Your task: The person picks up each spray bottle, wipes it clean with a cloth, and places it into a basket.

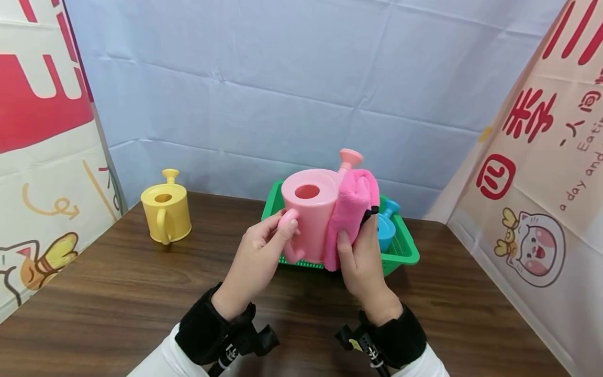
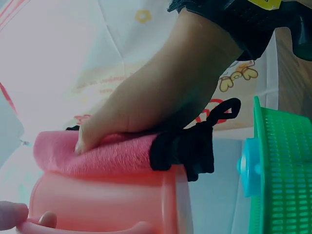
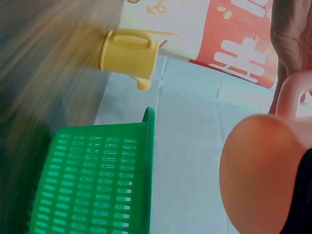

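Note:
A pink watering can (image 1: 309,222) is held up in front of the green basket (image 1: 406,246). My left hand (image 1: 259,246) grips its curved handle (image 1: 288,220), with the thumb on top; its fingertips show in the left wrist view. With my right hand (image 1: 364,262) I hold a folded pink towel (image 1: 352,201) against the can's right side. The towel has black trim and a black hanging loop (image 2: 226,112). The can's bottom (image 3: 258,170) faces the right wrist camera, clear of the table. Most of my right fingers are hidden behind the towel.
A yellow watering can (image 1: 165,214) stands at the left on the dark wooden table (image 1: 141,293). Inside the green basket is a blue watering can (image 1: 386,230), partly hidden by my right hand. A pale blue cloth (image 1: 282,78) hangs behind, with printed cloths at both sides.

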The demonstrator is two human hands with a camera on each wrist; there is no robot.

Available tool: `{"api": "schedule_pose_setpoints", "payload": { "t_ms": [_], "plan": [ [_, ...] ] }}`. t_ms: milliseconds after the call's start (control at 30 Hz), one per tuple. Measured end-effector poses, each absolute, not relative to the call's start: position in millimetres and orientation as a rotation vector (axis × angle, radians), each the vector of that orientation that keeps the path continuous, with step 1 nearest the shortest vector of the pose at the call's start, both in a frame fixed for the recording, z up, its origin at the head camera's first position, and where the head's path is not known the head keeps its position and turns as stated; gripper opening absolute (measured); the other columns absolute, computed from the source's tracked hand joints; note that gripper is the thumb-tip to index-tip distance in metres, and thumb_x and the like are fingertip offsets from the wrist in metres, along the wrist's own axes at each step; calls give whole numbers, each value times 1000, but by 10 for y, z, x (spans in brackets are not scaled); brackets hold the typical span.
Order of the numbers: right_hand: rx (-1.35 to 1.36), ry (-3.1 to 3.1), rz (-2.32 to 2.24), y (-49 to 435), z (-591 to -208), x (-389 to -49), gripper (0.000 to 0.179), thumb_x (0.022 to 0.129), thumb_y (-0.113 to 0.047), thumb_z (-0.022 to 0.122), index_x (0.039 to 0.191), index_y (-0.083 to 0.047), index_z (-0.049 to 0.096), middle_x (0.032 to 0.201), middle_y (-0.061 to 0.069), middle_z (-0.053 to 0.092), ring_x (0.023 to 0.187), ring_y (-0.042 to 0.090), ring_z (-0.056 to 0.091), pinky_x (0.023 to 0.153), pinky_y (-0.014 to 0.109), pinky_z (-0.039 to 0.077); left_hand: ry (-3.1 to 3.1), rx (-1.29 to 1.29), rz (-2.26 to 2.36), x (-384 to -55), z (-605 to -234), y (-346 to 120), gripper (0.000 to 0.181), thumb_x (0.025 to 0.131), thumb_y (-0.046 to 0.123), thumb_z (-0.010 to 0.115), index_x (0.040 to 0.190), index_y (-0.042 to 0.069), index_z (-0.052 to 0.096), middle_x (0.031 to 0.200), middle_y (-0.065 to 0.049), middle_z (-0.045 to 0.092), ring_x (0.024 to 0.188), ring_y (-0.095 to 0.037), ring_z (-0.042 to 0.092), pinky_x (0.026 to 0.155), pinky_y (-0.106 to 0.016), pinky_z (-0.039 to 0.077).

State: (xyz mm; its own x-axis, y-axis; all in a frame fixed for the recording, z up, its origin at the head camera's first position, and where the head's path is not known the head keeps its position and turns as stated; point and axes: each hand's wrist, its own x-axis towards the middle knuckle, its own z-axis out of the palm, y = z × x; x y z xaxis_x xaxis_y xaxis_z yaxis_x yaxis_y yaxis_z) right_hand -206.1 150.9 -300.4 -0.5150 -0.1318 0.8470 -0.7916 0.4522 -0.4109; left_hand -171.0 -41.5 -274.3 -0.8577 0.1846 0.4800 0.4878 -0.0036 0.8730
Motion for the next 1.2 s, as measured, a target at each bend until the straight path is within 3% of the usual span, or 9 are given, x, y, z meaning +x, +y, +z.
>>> {"api": "schedule_pose_setpoints", "payload": {
  "t_ms": [233, 367, 667, 1200],
  "plan": [
    [663, -1999, 779, 1417, -3036, -2021, 80, 92, -53, 43, 146, -2, 14, 142, 17, 27, 126, 30, 31, 98, 54, 30, -2011, -677, -2053, -1741, -2771, -421, 31, 98, 33, 48, 95, 4, 59, 71, -16, 49, 71, -23, 47, 66, -30, 40],
    [703, -1948, 613, 1348, -3082, -2024, 77, 93, -50, 45, 149, -6, 12, 148, 18, 20, 131, 35, 25, 101, 58, 24, -1991, -677, -2118, -1752, -2773, -426, 34, 98, 36, 46, 96, 4, 58, 74, -18, 53, 71, -25, 53, 67, -30, 43],
    [777, -1791, 462, 1317, -3086, -2022, 73, 93, -41, 52, 149, -11, 15, 146, 21, 23, 130, 39, 26, 101, 58, 23, -1969, -711, -2162, -1758, -2749, -421, 33, 98, 36, 45, 98, 6, 59, 76, -20, 60, 77, -29, 61, 78, -39, 49],
    [769, -1762, 476, 1328, -3076, -2026, 73, 93, -41, 53, 148, -9, 18, 145, 21, 26, 130, 39, 28, 100, 58, 24, -2026, -718, -2078, -1744, -2758, -409, 35, 99, 38, 43, 95, 9, 60, 75, -13, 63, 84, -24, 60, 69, -33, 47]
  ]
}}
